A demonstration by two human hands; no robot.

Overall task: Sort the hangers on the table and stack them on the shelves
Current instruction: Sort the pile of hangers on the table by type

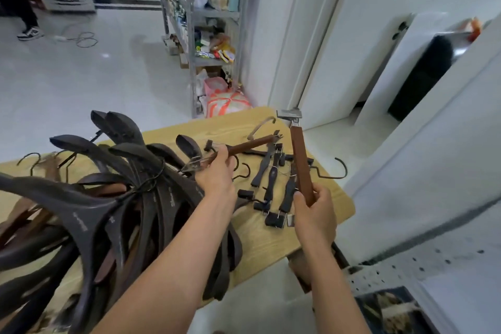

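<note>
My left hand [217, 173] grips a brown wooden clip hanger [249, 145] near one end, its bar lying level over the wooden table [260, 244]. My right hand [314, 211] grips the lower end of a second brown clip hanger [299, 160], held almost upright with its metal clip at the top. Between the hands, several black clip hangers [273, 184] lie on the table. A big tangled pile of dark coat hangers [113, 198] covers the table's left part.
A metal shelf rack [206, 13] full of goods stands beyond the table. White perforated shelving [406, 266] runs along the right. A person's leg and shoe [28, 32] and a cable show on the floor far left. White doors [325, 35] are behind.
</note>
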